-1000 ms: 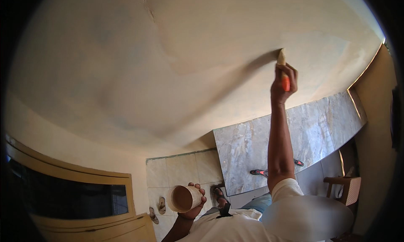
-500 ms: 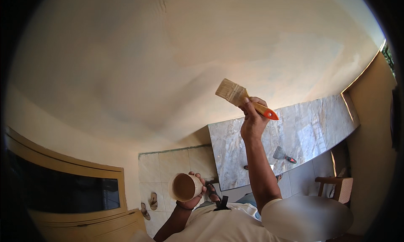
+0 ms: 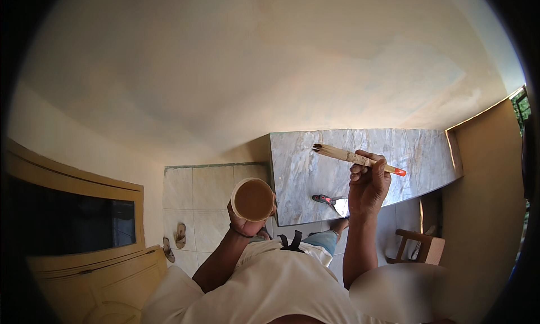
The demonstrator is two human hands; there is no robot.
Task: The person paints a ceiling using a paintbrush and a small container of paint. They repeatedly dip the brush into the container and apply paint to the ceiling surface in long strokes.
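Brush: located right of centre in the frame, gripped by the right hand. Thumb and fingers are closed on the handle. The long axis runs nearly level across the picture, tilted slightly: bristles at the left and a little higher, red handle end at the right and a little lower. The narrow edge of the brush faces the viewer; the bristle tips are dark.

Cup: located just left of centre, lower than the bristles in the frame. The left hand grips it, palm beneath and fingers around the wall on both sides. The mouth faces the viewer, showing brown liquid inside.

Key relation: the cup lies to the left of and below the bristle end in the picture, and the bristles point leftward, passing above the rim rather than at it. Bristles and cup are apart. The left hand is the nearer to the cup, the right to the brush. Relative height off the floor cannot be told.

Scraper: on the slab, below the brush in the frame, touched by neither hand.
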